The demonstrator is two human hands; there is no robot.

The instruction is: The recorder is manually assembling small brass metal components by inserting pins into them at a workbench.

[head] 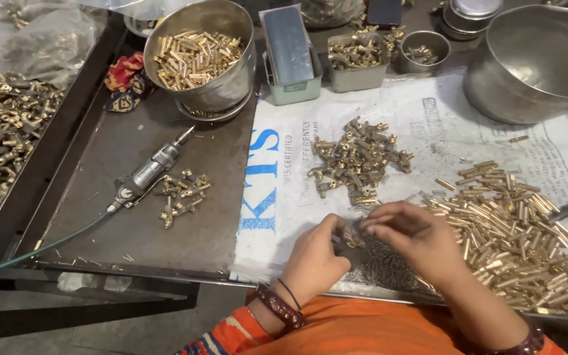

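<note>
Hands met at the surface's near edge: left hand (pixel 315 258) pinched a small brass fitting (pixel 349 238), right hand (pixel 410 236) closed on it too. Looked like mid-assembly. Brass pins (pixel 514 230) lay just right.

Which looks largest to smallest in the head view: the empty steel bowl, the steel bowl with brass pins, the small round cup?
1. Empty steel bowl, partly cut off by the frame.
2. Steel bowl with brass pins.
3. Small round cup.

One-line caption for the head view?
Both hands, left hand and right hand, pinch small brass parts beside a brass-tube pile.
</note>
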